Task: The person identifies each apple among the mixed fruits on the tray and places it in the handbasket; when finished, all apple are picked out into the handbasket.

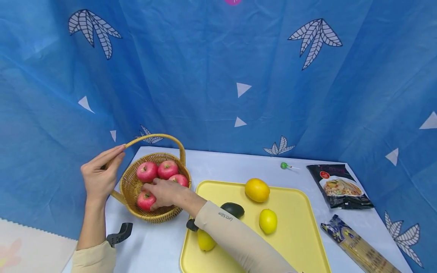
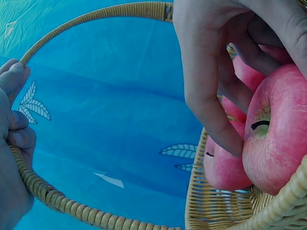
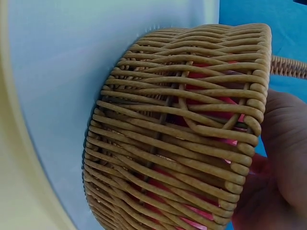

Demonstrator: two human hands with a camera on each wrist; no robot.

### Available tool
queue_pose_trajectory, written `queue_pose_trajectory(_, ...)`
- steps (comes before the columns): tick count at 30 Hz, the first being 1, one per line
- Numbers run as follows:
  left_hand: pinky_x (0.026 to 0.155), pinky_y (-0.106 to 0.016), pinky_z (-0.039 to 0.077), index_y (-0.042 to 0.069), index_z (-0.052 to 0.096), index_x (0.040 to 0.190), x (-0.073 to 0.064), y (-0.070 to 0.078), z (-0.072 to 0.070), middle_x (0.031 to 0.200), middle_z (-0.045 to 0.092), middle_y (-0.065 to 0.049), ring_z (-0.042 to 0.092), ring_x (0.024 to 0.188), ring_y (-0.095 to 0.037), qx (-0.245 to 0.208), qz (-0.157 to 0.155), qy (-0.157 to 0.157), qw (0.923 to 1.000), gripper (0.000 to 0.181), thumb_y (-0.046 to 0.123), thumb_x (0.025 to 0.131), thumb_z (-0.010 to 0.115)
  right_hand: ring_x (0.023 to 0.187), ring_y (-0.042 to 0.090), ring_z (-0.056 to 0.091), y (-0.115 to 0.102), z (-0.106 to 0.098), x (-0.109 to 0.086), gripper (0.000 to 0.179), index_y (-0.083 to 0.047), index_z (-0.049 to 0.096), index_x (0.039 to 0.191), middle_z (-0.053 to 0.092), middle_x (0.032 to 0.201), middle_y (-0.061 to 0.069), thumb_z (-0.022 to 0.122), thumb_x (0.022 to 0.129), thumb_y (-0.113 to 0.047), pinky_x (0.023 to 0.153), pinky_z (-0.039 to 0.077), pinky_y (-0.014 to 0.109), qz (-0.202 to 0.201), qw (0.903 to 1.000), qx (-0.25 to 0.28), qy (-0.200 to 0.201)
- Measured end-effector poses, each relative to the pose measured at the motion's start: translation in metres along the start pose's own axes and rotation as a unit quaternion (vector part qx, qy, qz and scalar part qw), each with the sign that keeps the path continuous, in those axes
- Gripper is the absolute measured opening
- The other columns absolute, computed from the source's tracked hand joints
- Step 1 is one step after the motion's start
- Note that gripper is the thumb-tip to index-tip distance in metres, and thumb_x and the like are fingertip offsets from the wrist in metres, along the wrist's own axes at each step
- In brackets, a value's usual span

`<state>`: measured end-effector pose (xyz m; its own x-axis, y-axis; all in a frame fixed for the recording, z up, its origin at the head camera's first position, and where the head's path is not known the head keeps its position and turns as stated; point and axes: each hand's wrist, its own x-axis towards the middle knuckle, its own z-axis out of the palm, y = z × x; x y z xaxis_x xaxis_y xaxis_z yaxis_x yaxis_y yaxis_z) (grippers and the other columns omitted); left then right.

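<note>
My left hand [image 1: 100,177] grips the arched handle [image 1: 160,135] of a round wicker basket [image 1: 160,218] at the table's back left. Several red apples lie inside the basket. My right hand [image 1: 166,192] reaches in over the near right rim, its fingers and thumb curled round the front apple [image 1: 144,201]. In the left wrist view, a fingertip presses that apple [image 2: 278,129] near its stem. Other apples [image 1: 147,171] sit behind it. Seen from the right wrist, the woven wall [image 3: 168,129] hides most of the apples and part of the right hand [image 3: 283,158].
Right of the basket lies a yellow tray [image 1: 297,227] with an orange-yellow fruit [image 1: 257,190], a lemon [image 1: 268,221], a dark green avocado-like fruit [image 1: 233,209] and a yellow fruit [image 1: 206,240] under my right arm. Further right are a lollipop [image 1: 284,165], a black food packet [image 1: 341,187] and packaged noodles [image 1: 362,248].
</note>
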<state>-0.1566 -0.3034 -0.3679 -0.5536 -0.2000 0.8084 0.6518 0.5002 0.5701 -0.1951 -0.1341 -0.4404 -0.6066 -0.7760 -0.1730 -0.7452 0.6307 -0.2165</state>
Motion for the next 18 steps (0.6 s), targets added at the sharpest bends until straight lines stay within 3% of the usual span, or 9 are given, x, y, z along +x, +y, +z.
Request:
queue_pose_trajectory(11,0.084,-0.013,0.054,-0.011,0.075,0.102,0.002,0.012,0.003,0.106,0.076,-0.017,0.072,0.1,-0.005,-0.003,0.002,0.004,1.0,0.022,-0.02,0.083,0.069,0.116,0.0,0.048,0.001,-0.003,-0.002,0.066,-0.044,0.047,0.141,0.048,0.136,-0.012,0.075,0.083,-0.059,0.096,0.051,0.029,0.012,0.9997,0.023,-0.001)
queue_pose_trajectory(18,0.084,-0.013,0.054,-0.01,0.075,0.102,0.002,0.011,0.003,0.107,0.075,-0.017,0.071,0.1,-0.004,0.005,0.0,0.003,1.0,0.024,-0.021,0.082,0.069,0.116,0.001,0.048,0.007,-0.008,-0.003,0.066,-0.041,0.048,0.142,0.049,0.134,-0.013,0.075,0.084,-0.057,0.094,0.05,0.025,-0.006,0.9986,0.052,0.011)
